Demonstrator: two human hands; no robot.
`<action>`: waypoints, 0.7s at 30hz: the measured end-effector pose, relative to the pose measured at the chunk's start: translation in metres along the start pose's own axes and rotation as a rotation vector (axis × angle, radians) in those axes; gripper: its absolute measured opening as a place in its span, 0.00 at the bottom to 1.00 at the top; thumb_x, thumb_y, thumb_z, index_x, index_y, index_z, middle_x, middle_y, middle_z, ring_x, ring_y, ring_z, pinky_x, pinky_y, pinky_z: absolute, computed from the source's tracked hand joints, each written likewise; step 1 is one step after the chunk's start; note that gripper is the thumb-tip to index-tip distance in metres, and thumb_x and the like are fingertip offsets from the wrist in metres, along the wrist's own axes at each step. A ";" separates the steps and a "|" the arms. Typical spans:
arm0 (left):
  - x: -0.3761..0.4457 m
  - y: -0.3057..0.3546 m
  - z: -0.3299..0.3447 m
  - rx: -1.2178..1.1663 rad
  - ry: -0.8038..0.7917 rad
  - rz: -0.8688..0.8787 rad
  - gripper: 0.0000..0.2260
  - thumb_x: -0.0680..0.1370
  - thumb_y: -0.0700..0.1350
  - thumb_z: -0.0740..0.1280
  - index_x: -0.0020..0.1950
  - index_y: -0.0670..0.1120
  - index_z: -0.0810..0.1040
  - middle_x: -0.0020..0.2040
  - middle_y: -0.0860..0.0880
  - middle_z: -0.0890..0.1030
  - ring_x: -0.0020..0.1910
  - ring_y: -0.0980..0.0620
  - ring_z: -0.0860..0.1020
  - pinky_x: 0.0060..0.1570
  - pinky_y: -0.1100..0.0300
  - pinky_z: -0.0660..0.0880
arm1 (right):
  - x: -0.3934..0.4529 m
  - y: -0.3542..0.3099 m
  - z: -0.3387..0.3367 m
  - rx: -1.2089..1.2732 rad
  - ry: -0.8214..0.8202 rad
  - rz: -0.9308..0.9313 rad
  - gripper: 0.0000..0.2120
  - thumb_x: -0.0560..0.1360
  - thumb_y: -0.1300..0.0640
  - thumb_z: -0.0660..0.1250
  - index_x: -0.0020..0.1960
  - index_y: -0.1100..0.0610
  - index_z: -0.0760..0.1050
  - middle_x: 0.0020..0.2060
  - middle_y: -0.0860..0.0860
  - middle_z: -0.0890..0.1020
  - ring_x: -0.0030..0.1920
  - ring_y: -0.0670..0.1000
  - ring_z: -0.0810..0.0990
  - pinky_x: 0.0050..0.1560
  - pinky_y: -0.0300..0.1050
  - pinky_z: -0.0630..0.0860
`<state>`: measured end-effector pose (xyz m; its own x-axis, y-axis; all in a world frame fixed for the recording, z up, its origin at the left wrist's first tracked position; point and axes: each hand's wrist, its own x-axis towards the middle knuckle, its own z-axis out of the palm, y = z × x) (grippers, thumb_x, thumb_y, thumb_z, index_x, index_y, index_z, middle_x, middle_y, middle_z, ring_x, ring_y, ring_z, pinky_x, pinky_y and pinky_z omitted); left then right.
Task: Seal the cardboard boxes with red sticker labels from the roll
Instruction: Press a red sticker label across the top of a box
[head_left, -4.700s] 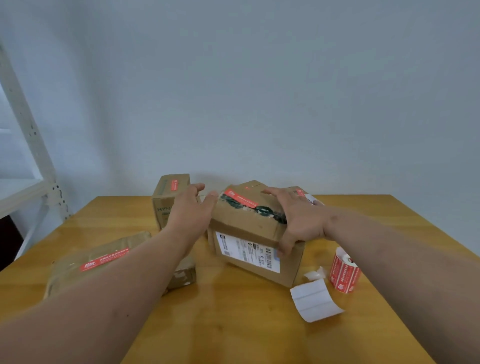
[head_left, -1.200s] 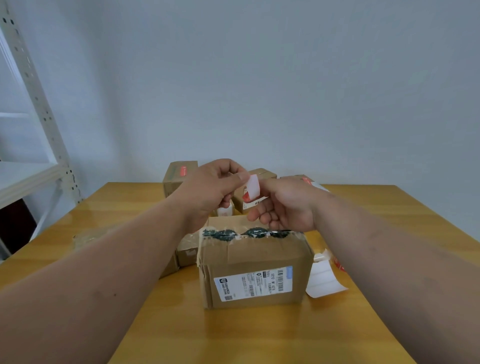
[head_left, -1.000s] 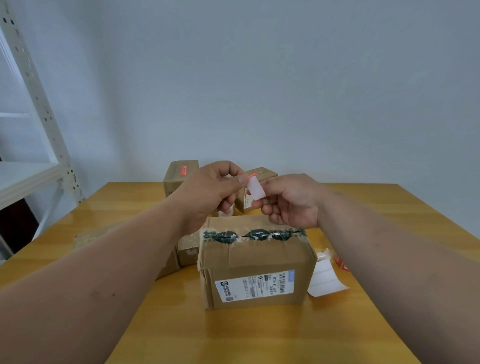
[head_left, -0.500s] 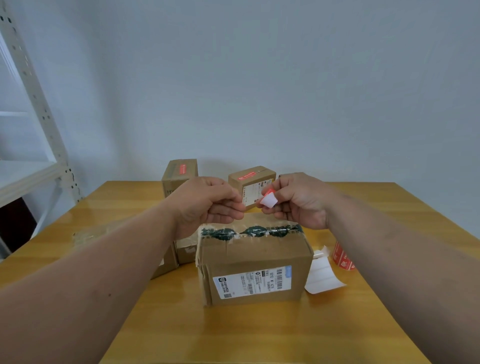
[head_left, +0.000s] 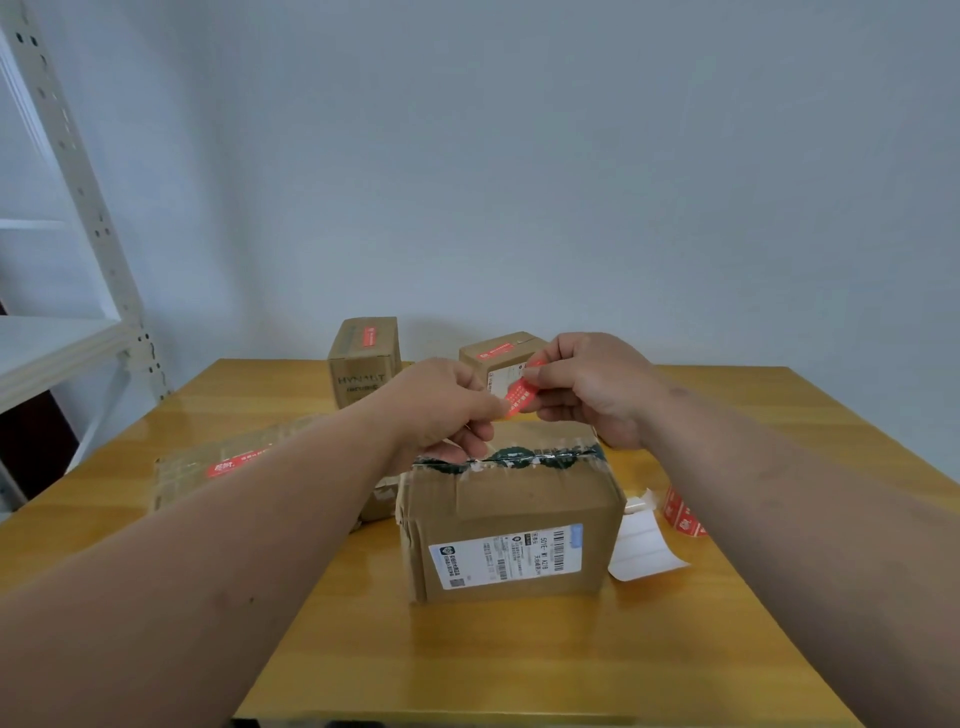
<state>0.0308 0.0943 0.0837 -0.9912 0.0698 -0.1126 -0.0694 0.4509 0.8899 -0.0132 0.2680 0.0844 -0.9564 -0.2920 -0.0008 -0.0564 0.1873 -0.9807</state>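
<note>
Both hands hold one small red rectangular sticker label (head_left: 521, 397) above the brown cardboard box with a white shipping label (head_left: 511, 525) at table centre: the left hand (head_left: 441, 405) pinches its lower end, the right hand (head_left: 587, 387) its upper end. The red sticker roll (head_left: 681, 514) lies at 3 o'clock of that box, beside a white backing strip (head_left: 641, 548) on the yellow wooden table (head_left: 467, 660)

Single head cam, wide-angle, fwd & down over wooden table (head_left: 519, 665), close above both forearms.
</note>
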 end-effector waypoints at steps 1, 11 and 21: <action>0.000 -0.002 -0.001 -0.011 0.014 -0.003 0.05 0.78 0.43 0.69 0.44 0.44 0.75 0.36 0.46 0.81 0.32 0.53 0.80 0.31 0.62 0.76 | 0.000 0.001 -0.002 0.014 -0.011 0.019 0.06 0.76 0.66 0.67 0.43 0.58 0.75 0.39 0.58 0.85 0.38 0.53 0.84 0.40 0.44 0.78; -0.002 -0.007 -0.013 0.016 0.071 -0.029 0.05 0.79 0.39 0.67 0.43 0.44 0.77 0.36 0.45 0.80 0.31 0.54 0.76 0.31 0.62 0.75 | -0.003 0.009 -0.009 -0.101 -0.006 0.082 0.07 0.72 0.67 0.72 0.41 0.57 0.77 0.29 0.51 0.80 0.30 0.49 0.76 0.33 0.41 0.71; -0.001 -0.007 -0.007 0.286 0.056 -0.029 0.08 0.78 0.40 0.67 0.38 0.43 0.76 0.33 0.47 0.76 0.29 0.53 0.70 0.29 0.64 0.70 | -0.003 0.009 -0.008 -0.404 0.005 0.067 0.04 0.71 0.66 0.71 0.40 0.58 0.79 0.38 0.56 0.83 0.31 0.49 0.77 0.39 0.46 0.71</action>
<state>0.0311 0.0849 0.0809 -0.9944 0.0076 -0.1050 -0.0713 0.6851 0.7250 -0.0132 0.2776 0.0768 -0.9631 -0.2624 -0.0605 -0.1007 0.5592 -0.8229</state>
